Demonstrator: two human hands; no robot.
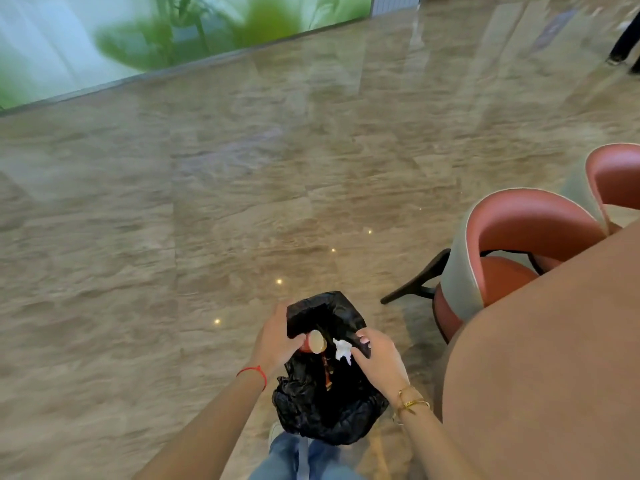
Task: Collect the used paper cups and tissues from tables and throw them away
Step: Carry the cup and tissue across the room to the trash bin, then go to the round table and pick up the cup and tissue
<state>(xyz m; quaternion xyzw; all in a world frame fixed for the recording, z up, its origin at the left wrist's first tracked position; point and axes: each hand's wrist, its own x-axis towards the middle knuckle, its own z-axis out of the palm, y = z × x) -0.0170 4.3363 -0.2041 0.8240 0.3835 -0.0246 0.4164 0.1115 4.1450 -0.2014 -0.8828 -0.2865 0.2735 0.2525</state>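
A black rubbish bag (329,403) hangs open in front of me, over my legs. My left hand (277,336) grips the bag's left rim and also holds a red paper cup (314,342) lying sideways at the mouth, its pale bottom facing up. My right hand (377,355) pinches a crumpled white tissue (342,349) against the bag's right rim. More red cup material shows deeper inside the bag.
A round brown table (554,358) fills the lower right. Two pink chairs (512,251) stand beside it, one behind the other. Polished marble floor (207,202) spreads ahead and left. A glass wall with plants runs along the top left. A person's legs stand at the far top right.
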